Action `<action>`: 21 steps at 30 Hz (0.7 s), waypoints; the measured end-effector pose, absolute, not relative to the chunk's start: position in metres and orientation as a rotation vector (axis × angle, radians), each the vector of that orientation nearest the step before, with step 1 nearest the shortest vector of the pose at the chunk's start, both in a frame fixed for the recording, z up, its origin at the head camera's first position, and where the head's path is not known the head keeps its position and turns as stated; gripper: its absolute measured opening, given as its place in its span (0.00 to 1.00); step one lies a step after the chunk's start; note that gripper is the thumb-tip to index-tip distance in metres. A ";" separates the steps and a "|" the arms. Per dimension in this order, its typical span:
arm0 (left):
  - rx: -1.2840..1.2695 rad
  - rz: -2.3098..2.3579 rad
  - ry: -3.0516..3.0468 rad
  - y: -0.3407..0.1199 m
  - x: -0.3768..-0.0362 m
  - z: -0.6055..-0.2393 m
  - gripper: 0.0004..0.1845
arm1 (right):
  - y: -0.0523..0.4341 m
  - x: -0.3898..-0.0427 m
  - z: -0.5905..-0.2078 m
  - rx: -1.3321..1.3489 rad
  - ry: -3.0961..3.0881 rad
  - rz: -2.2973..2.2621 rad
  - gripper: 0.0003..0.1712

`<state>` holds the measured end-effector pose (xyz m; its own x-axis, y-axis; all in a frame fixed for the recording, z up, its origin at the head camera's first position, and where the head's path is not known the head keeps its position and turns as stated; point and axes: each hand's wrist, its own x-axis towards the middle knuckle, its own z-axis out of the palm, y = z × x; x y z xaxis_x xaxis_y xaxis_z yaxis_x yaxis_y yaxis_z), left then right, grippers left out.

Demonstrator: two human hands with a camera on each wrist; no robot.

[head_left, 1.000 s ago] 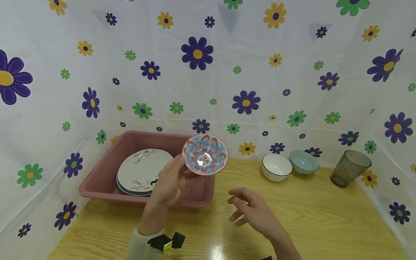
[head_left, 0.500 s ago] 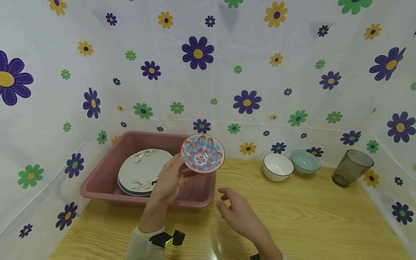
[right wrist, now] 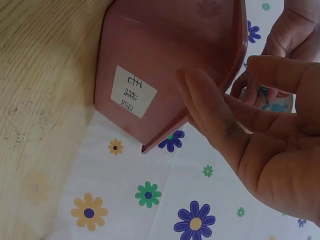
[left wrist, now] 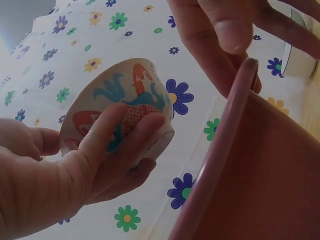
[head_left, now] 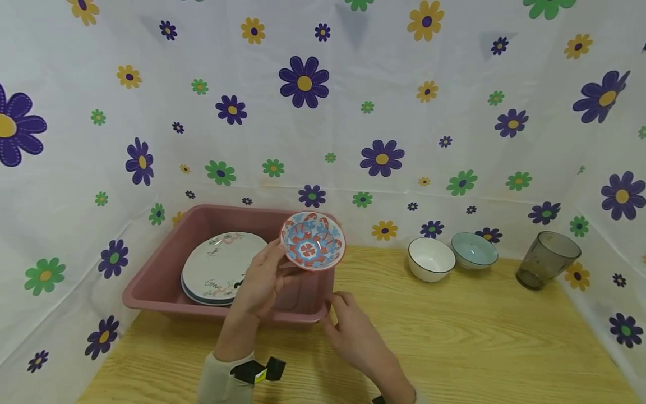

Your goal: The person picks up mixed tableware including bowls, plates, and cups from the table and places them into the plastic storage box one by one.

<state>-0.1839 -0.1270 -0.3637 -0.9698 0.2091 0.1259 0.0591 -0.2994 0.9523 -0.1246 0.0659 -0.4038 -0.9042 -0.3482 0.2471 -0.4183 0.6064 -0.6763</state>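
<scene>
A small bowl (head_left: 313, 241) with a red and blue pattern is held in my left hand (head_left: 259, 286), tilted so its inside shows. It hangs above the right part of a pink plastic basin (head_left: 176, 308). In the left wrist view, the fingers are spread under the bowl's outer wall (left wrist: 107, 92), with the thumb near its rim. My right hand (head_left: 355, 336) is at the basin's near right corner. In the right wrist view its fingers (right wrist: 215, 112) look extended alongside the rim; whether they touch it I cannot tell. Stacked plates (head_left: 222, 266) lie in the basin's left part.
On the wooden table (head_left: 469, 336), a white bowl (head_left: 430, 261) and a pale blue bowl (head_left: 474, 252) stand at the back right. Farther right is a grey see-through cup (head_left: 545, 261). A flowered cloth (head_left: 343, 123) hangs behind. A white label (right wrist: 133, 91) is on the basin's side.
My right hand has moved left from over the table to the basin's corner. The patterned bowl has shifted slightly left in my left hand.
</scene>
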 end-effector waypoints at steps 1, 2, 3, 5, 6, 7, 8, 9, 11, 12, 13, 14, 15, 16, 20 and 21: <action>0.352 2.423 1.813 -0.127 -0.184 -0.364 0.25 | 0.065 -0.125 -0.405 0.660 -2.731 1.173 0.18; 0.354 2.414 1.826 -0.128 -0.183 -0.363 0.25 | 0.064 -0.125 -0.406 0.663 -2.729 1.159 0.18; 0.354 2.407 1.836 -0.129 -0.183 -0.363 0.25 | 0.064 -0.125 -0.407 0.661 -2.729 1.149 0.19; 0.348 2.402 1.845 -0.129 -0.182 -0.364 0.25 | 0.062 -0.125 -0.409 0.649 -2.732 1.132 0.19; 0.343 2.399 1.847 -0.130 -0.182 -0.364 0.25 | 0.062 -0.126 -0.410 0.646 -2.734 1.130 0.19; 0.341 2.393 1.850 -0.130 -0.182 -0.364 0.25 | 0.062 -0.126 -0.411 0.639 -2.738 1.134 0.18; 0.332 2.393 1.851 -0.130 -0.182 -0.364 0.25 | 0.061 -0.126 -0.412 0.635 -2.739 1.148 0.18; 0.325 2.391 1.853 -0.130 -0.182 -0.365 0.25 | 0.061 -0.127 -0.413 0.631 -2.736 1.164 0.17; 0.331 2.387 1.849 -0.130 -0.182 -0.366 0.25 | 0.061 -0.129 -0.414 0.622 -2.722 1.202 0.14; 0.331 2.385 1.847 -0.130 -0.183 -0.367 0.25 | 0.061 -0.130 -0.415 0.619 -2.708 1.229 0.13; 0.334 2.383 1.843 -0.130 -0.184 -0.368 0.25 | 0.061 -0.132 -0.415 0.610 -2.693 1.251 0.12; 0.335 2.384 1.836 -0.129 -0.185 -0.368 0.25 | 0.061 -0.133 -0.415 0.603 -2.676 1.275 0.11; 0.335 2.380 1.832 -0.129 -0.186 -0.369 0.25 | 0.060 -0.135 -0.416 0.594 -2.659 1.287 0.10; 0.335 2.379 1.827 -0.129 -0.187 -0.369 0.25 | 0.060 -0.137 -0.417 0.582 -2.649 1.292 0.09; 0.292 2.355 1.844 -0.129 -0.192 -0.371 0.25 | 0.058 -0.140 -0.417 0.531 -2.640 1.287 0.08; 0.285 2.347 1.850 -0.128 -0.193 -0.371 0.25 | 0.057 -0.141 -0.418 0.521 -2.639 1.276 0.08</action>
<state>-0.1933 -0.1284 -0.3714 -0.9723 0.2253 0.0621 0.0078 -0.2346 0.9720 -0.1407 0.0572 -0.4178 -0.9256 -0.2382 0.2941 -0.3785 0.5739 -0.7262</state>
